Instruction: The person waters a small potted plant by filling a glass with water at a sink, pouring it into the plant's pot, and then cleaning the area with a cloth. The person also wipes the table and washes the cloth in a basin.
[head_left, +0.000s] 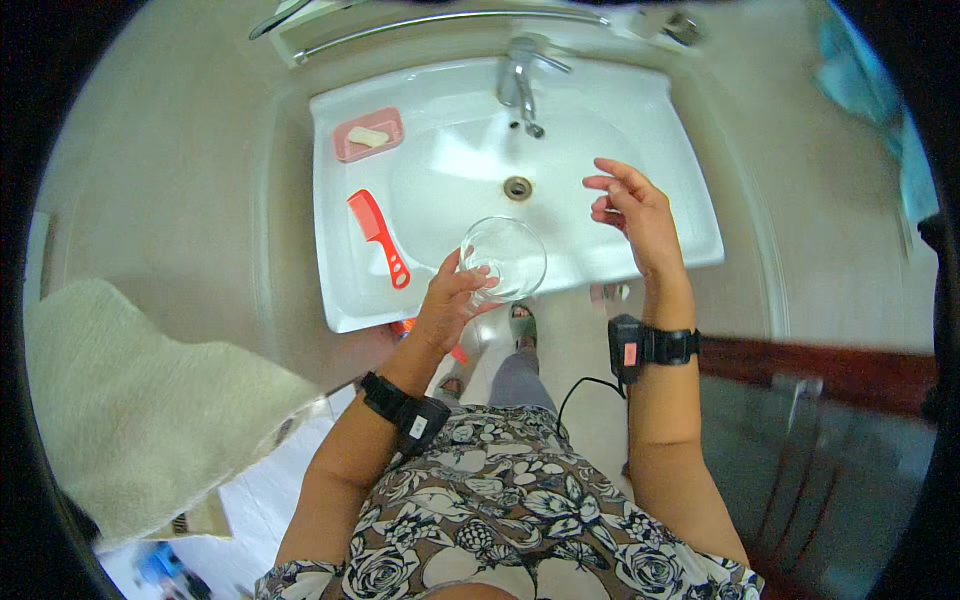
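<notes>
My left hand (450, 296) grips a clear glass cup (514, 251) by its side, over the front rim of a white ceramic washbasin (442, 187). The cup's round mouth faces up toward me, and it looks see-through with no coloured contents. Over the right part of the bowl, my right hand (634, 210) hangs with fingers apart and holds nothing. Left of the cup, a red plastic comb (382, 244) lies on the basin. Behind the comb sits a pink soap dish (349, 150) with a pale bar of soap (367, 136) in it.
A chrome mixer tap (517, 79) stands at the basin's back, above the drain (517, 188). A metal towel rail (450, 22) runs behind it. At left hangs a cream towel (150, 397); a teal cloth (855, 75) is at upper right. A dark-red-framed panel (810, 367) stands at right.
</notes>
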